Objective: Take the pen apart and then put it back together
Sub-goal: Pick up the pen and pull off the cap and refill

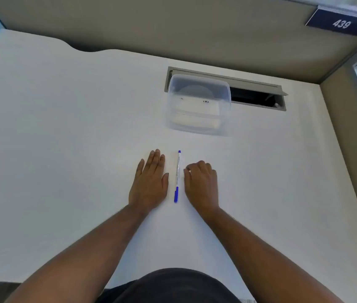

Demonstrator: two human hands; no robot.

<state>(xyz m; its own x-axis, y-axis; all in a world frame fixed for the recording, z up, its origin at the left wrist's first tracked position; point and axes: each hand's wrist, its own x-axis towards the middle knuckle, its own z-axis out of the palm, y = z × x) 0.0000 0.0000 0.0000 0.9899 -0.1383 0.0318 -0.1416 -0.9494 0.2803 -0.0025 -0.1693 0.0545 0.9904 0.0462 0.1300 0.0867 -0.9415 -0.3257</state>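
Hands flank a ballpoint pen [177, 176] on a white desk [53, 138] before any part has come off, the cap and barrel seemingly joined as one piece. The pen lies between the two palms, its long axis running straight away from the person, blue cap [176, 194] toward the body and the small blue end plug [179, 152] pointing at a clear plastic container [198, 106] farther back. The left hand [150, 181] rests flat, fingers straight and spread slightly, thumb edge just beside the barrel but apart from it; it holds nothing. The right hand [201, 184] sits on the other side with fingers curled under, knuckles up, its fingertips near the barrel's middle; nothing is pinched in it, though whether a fingertip brushes the pen cannot be told from this angle. Both hands are about equally near, the right perhaps a shade closer at the fingertips. Because the pen lies lengthwise between them, the likely opening move is a pick-up from the side, one hand taking the barrel and the other the capped near end, then a pull along that same axis. A grey cable hatch [258, 95] stands open behind the container, and a blue plate marked 439 [340, 23] hangs on the partition [173, 25]
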